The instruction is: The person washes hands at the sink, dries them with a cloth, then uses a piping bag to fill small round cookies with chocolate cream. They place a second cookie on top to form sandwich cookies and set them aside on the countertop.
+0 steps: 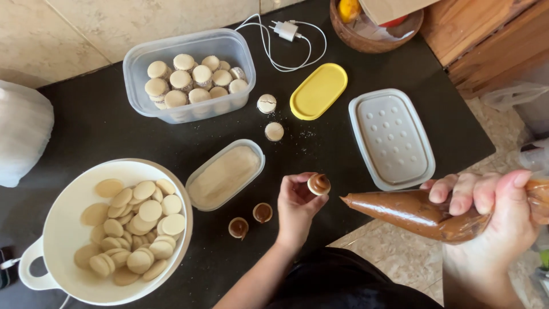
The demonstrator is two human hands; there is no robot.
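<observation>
the left hand (294, 203) pinches a small round cookie topped with brown caramel (319, 184); the right hand (497, 209) grips closed a clear piping bag of caramel (412, 210). filling step; next probably needs a plain cookie from the white pot (63, 229).

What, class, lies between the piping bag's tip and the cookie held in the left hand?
Nothing visible. The piping bag in the right hand points at the caramel-topped cookie in the left hand, with only open air between tip and cookie.
</observation>
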